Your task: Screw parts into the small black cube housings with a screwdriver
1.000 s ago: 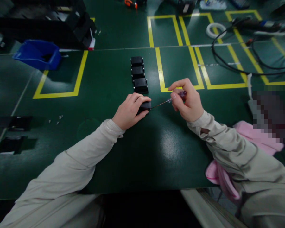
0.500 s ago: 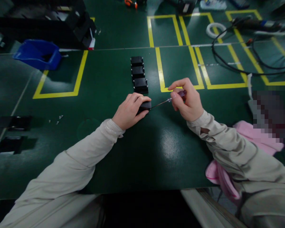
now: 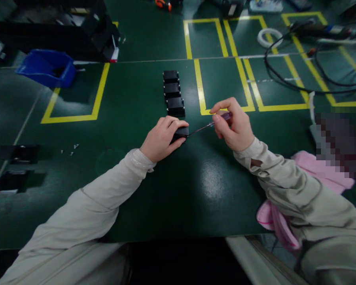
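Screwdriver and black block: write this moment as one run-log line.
left hand: on black block | right hand: holding screwdriver | screwdriver tip: at block's right end | three black blocks: row beyond

two hands (image 3: 235, 128), one screwdriver (image 3: 226, 116), four black blocks (image 3: 175, 104), one blue bin (image 3: 65, 75), one white ring (image 3: 261, 38)

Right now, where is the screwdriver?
In the head view, the screwdriver is just right of centre, in the right hand, its tip at the black block under the left hand.
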`<move>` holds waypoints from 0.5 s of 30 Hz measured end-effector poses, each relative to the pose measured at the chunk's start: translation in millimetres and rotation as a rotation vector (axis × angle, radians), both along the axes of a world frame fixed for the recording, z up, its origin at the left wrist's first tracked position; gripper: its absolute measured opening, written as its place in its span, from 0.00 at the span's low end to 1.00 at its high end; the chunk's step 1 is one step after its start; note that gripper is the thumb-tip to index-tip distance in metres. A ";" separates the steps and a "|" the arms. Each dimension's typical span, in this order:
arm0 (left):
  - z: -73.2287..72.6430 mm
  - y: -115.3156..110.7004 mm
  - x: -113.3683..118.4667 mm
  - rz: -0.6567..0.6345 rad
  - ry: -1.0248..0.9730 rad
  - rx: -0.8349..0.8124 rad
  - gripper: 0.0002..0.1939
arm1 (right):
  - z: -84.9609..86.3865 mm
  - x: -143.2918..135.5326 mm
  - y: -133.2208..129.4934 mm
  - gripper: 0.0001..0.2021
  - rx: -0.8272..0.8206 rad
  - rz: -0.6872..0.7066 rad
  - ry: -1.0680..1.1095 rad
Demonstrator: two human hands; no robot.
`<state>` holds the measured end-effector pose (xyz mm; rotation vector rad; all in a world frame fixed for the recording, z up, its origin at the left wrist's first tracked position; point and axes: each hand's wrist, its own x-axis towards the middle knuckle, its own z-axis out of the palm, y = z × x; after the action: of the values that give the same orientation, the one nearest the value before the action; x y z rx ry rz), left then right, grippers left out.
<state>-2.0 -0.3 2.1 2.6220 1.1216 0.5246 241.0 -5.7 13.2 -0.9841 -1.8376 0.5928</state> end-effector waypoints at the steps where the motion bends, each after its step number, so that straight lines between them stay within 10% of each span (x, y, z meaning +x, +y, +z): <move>1: 0.0 0.0 0.0 0.000 0.000 0.001 0.19 | 0.1 -0.1 0.0 0.08 0.005 -0.002 0.002; 15: -0.6 0.3 0.1 0.000 0.001 0.007 0.19 | -0.8 0.0 -0.3 0.10 -0.009 -0.001 0.005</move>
<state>-1.9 0.0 1.5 2.6287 1.1214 0.5291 241.0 -6.0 12.4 -0.9889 -1.8319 0.6030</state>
